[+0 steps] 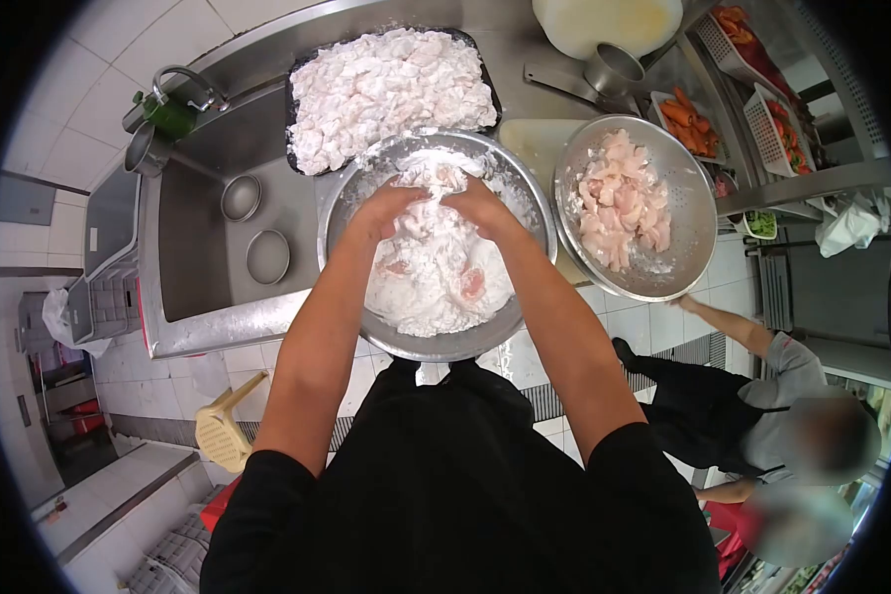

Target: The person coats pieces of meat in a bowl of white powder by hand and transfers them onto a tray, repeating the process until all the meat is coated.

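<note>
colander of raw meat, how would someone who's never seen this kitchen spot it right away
Start at the steel counter beside the sink, where both hands work in a big flour-filled bowl. Just right of that bowl sits the colander, a perforated metal bowl tilted over the counter's edge. Unlike the bowl and the black tray of white coated pieces behind it, its meat is bare, pink and barely floured.

Head camera, steep downward view, close over steel bowl [436, 342]

Black tray of floured pieces [386, 89], colander of raw chicken [629, 208], sink [193, 238], yellow stool [226, 428].
</note>
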Available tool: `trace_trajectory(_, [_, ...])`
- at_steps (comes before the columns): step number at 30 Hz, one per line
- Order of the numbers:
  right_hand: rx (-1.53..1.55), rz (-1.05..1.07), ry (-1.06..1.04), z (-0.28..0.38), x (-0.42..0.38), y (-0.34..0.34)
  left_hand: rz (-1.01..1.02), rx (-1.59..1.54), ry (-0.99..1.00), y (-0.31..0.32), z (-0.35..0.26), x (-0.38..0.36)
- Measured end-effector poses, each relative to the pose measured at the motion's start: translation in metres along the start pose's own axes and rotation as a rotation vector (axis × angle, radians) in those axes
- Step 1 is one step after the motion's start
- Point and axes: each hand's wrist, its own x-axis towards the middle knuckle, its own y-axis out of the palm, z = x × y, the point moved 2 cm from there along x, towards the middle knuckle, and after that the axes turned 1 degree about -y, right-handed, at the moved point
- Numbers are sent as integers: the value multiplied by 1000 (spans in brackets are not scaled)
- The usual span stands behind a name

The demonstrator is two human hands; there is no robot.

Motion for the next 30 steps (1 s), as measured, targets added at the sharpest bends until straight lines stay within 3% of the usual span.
trace_trajectory(3, [50,68,-77,16,-9,3,96,-208,48,7,6,-8])
trace_trajectory(5, [-92,54,-177,13,-6,1,119,-313,98,14,-8,-28])
trace_trajectory(8, [-344,68,-118,39,-24,4,-59,-256,78,18,-25,-56])
trace_trajectory(10, [-470,33,70,50,-40,4,-120,-72,103,19,-30,-65])
trace_trajectory(11, [-471,34,71,47,-45,2,-121,-74,103,14,-24,-66])
trace_trajectory(13, [-649,51,-69,41,-56,-6,-321,347,100,-4,-14,-75])
trace_trajectory(15, [-631,117,-105,21,-70,-16,-199,367,65,-13,-17,-95])
trace_trajectory(16, [-801,86,-36,6,-78,-16,-79,386,31,-14,-17,-106])
trace_trajectory(17, [-971,53,31,-8,-83,-18,-82,384,30,-11,-9,-109])
trace_trajectory(18, [-873,61,123,-14,-85,-14,-139,271,-1,-5,6,-105])
trace_trajectory(21, [-785,16,34,-28,-67,1,-282,66,-43,10,33,-83])
trace_trajectory(26, [-283,154,-131,-9,-28,10,-17,-370,-24,6,51,-31])
trace_trajectory(29, [-252,70,-37,31,-32,3,-58,-310,16,4,19,-40])
trace_trajectory(30, [-222,66,-110,37,-28,3,-10,-273,68,1,13,-37])
